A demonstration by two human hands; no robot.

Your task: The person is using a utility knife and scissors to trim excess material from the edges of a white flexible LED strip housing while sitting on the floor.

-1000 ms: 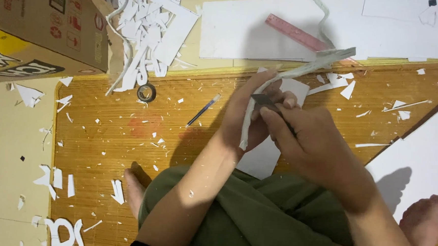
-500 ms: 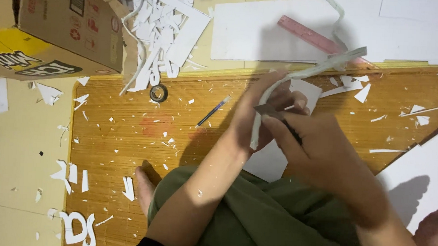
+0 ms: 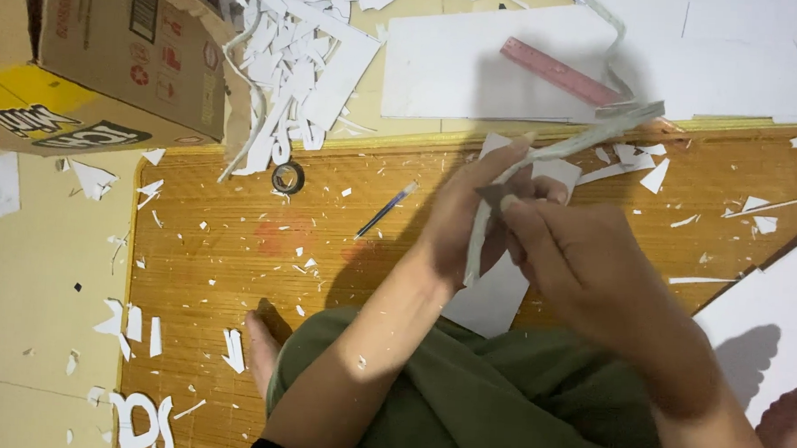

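Note:
My left hand (image 3: pixel 470 218) holds a white foam-board piece (image 3: pixel 590 138) that sticks up and out to the upper right, seen edge-on. My right hand (image 3: pixel 568 249) is closed around a small dark cutting tool (image 3: pixel 492 197) pressed against that piece near my left fingers. Both hands are raised above my lap, over a flat white sheet (image 3: pixel 494 300) lying on the bamboo mat (image 3: pixel 236 262). My green trousers (image 3: pixel 498 399) fill the lower middle.
A cardboard box (image 3: pixel 110 50) stands at the upper left beside a heap of white offcuts (image 3: pixel 289 58). A pink ruler (image 3: pixel 557 71) lies on a large white board (image 3: pixel 459 65). A blue pen (image 3: pixel 386 210), a tape roll (image 3: pixel 288 177) and scattered scraps lie on the mat.
The view has shifted slightly. My hands stay together on the foam piece, the right hand working the tool a little lower along its edge.

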